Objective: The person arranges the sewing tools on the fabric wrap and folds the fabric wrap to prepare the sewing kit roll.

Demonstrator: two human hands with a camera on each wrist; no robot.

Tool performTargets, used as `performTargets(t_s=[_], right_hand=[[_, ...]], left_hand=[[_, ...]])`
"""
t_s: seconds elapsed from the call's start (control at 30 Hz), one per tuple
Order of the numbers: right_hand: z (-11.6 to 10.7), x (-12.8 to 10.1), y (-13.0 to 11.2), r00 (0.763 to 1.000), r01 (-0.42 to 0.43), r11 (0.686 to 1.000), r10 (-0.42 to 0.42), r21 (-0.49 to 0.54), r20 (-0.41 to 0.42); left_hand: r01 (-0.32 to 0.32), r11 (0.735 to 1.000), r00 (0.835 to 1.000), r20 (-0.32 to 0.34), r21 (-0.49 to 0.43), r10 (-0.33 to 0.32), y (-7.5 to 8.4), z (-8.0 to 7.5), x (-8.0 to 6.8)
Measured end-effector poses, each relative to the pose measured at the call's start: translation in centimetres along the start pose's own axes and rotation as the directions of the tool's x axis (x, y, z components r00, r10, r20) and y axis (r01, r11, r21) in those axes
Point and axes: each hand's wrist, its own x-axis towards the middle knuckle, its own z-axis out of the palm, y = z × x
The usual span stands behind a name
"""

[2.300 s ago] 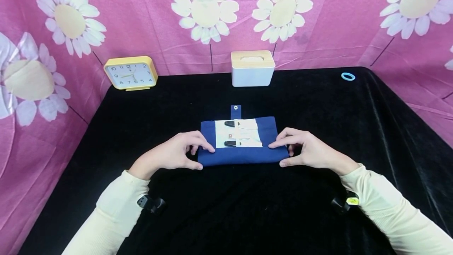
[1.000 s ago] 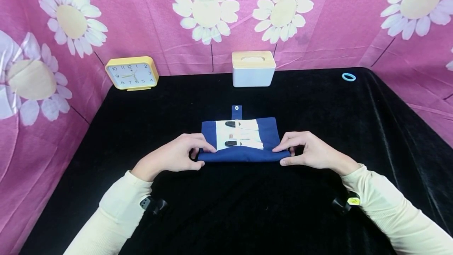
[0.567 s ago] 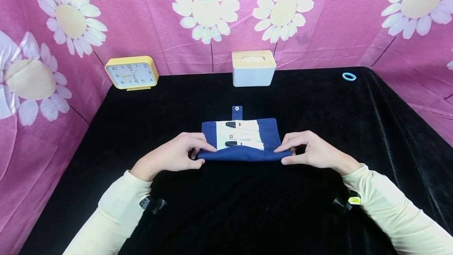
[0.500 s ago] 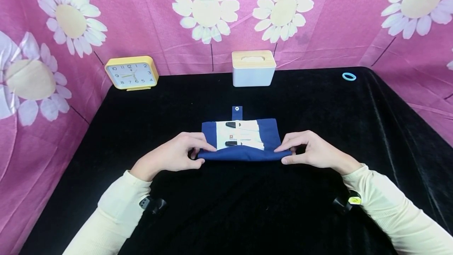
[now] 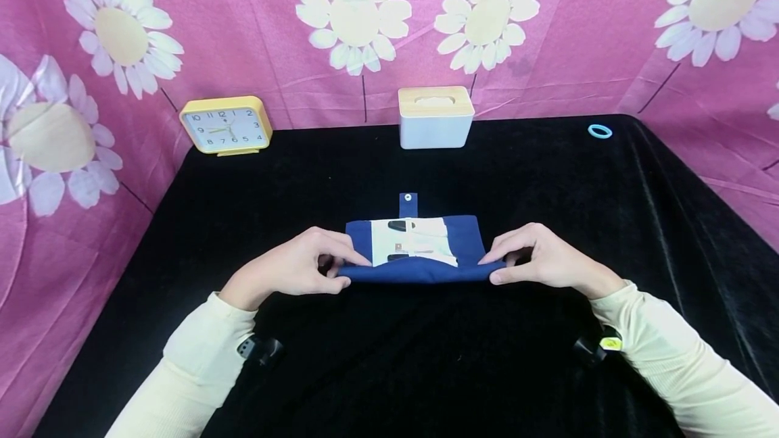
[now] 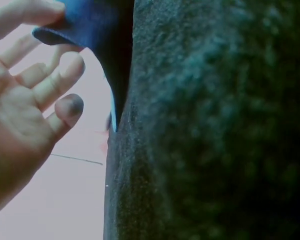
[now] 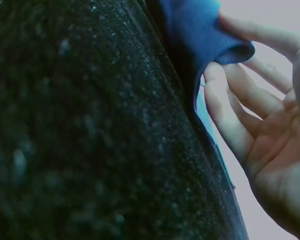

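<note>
The pouch (image 5: 420, 255), blue woven cloth with a cream centre panel, lies flat at mid-counter, nearer the front edge than the back. A short tab (image 5: 408, 204) with a metal snap projects from its far edge. Two dark clips sit on the cream panel; what they fasten is too small to read.

The left hand (image 5: 298, 268) pinches the pouch's near left corner, fingers (image 5: 347, 249) on top and thumb at the fold. The right hand (image 5: 541, 262) pinches the near right corner likewise. The near edge is a soft rounded fold lifted slightly off the counter; both wrist views show blue cloth curling over the fingertips (image 6: 70, 65), with the lower fingers loosely spread.

The counter (image 5: 426, 370) is covered in black velvet with a short nap.

At the back edge stand a yellow rounded-square clock (image 5: 225, 124), toward the left corner, and a white box (image 5: 435, 117) with a wooden lid, centred. A small blue ring (image 5: 599, 130) lies near the back right corner. Wide bare velvet lies around the pouch on every side.
</note>
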Motion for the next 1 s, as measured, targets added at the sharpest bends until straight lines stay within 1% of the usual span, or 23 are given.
performTargets(t_s=[0.17,0.27,0.4,0.53,0.67,0.8,1.0], right_hand=[[-0.06,-0.15,-0.13,1.0,-0.01,0.999,0.01,0.043,0.014],[-0.13,-0.22,-0.2,0.999,-0.012,0.994,0.009,0.104,0.031],[-0.2,-0.28,-0.12,0.998,0.014,0.983,-0.025,0.185,0.058],[-0.21,-0.32,0.01,0.998,-0.002,0.981,-0.01,0.194,0.062],[-0.18,-0.36,0.01,0.998,-0.035,0.981,0.024,0.192,0.057],[-0.2,-0.33,0.12,0.998,-0.051,0.979,0.042,0.195,0.051],[-0.3,-0.29,0.34,0.996,-0.084,0.981,0.078,0.174,0.039]], left_hand=[[-0.01,0.999,0.999,0.03,-0.045,0.012,-0.03,-0.01,-0.2],[-0.027,0.998,0.998,0.048,-0.064,0.03,0.01,-0.04,-0.27],[-0.037,0.996,0.997,0.062,-0.083,0.042,-0.01,-0.12,-0.41],[-0.019,0.995,0.998,0.064,-0.095,0.025,-0.11,-0.18,-0.54],[0.015,0.995,0.997,0.071,-0.097,-0.008,0.01,-0.29,-0.55],[0.076,0.992,0.994,0.082,-0.104,-0.068,0.15,-0.42,-0.53],[0.171,0.967,0.983,0.097,-0.187,-0.155,-0.04,-0.41,-0.51]])
